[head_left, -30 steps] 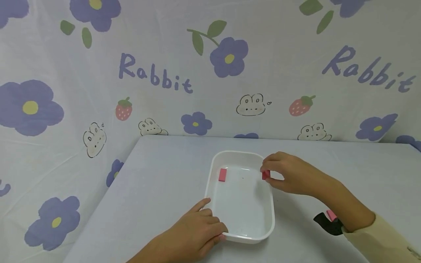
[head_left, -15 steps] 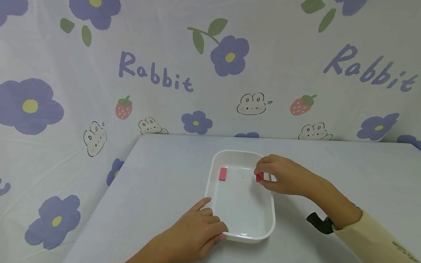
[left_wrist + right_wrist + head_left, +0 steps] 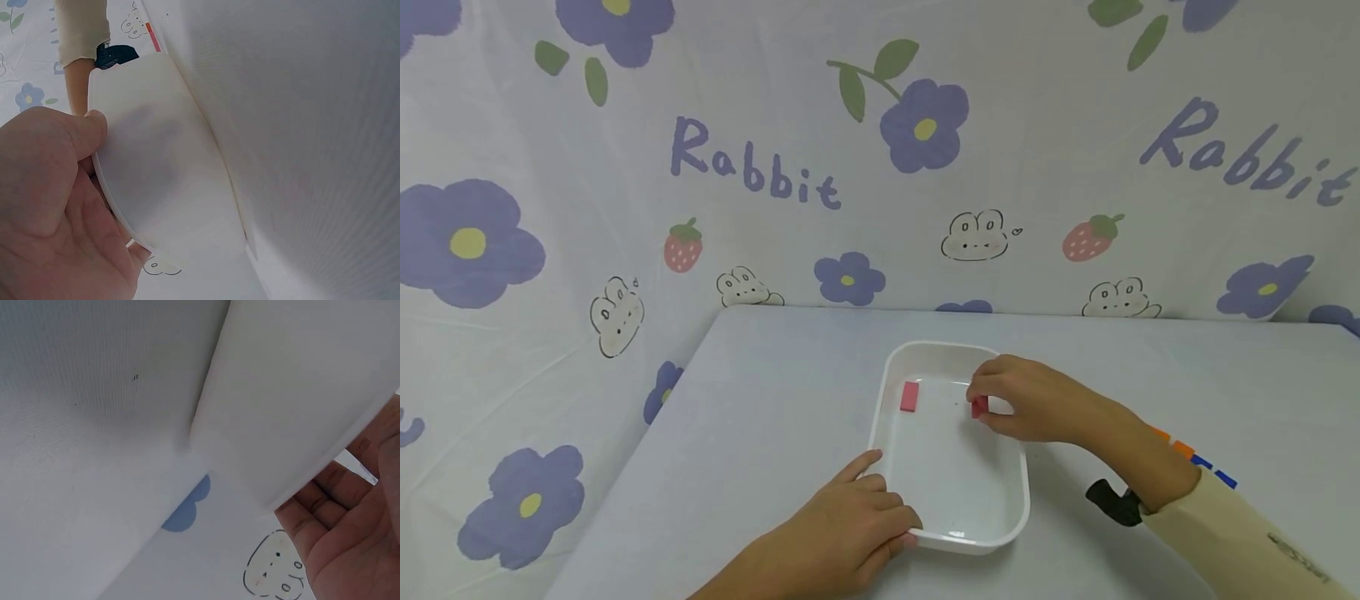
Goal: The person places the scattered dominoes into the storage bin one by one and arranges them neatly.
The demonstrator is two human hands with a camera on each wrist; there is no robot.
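Note:
A shallow white plastic tray (image 3: 955, 546) stands on the table in the head view. My left hand (image 3: 850, 529) grips its near left corner. In the left wrist view the thumb (image 3: 94, 128) presses the outer wall while the fingers reach over the rim. Inside the tray, near the far left, lies a flat pink block (image 3: 909, 397). My right hand (image 3: 1033, 402) reaches over the right rim and pinches a small red-pink block (image 3: 979, 407) above the tray floor. The right wrist view shows the palm and curled fingers beyond the tray's wall (image 3: 300, 394), which hides the block.
Orange blocks (image 3: 1182, 450) and blue blocks (image 3: 1225, 479) lie on the table beyond the right forearm, partly hidden by it. A black device (image 3: 1112, 502) is worn at the right wrist. Behind the white table (image 3: 760, 375) hangs a cloth printed with flowers and rabbits.
My right hand has moved left with the red-pink block, from the tray's right rim to inside it. Orange and blue blocks have come into sight behind the forearm. The left hand keeps its hold.

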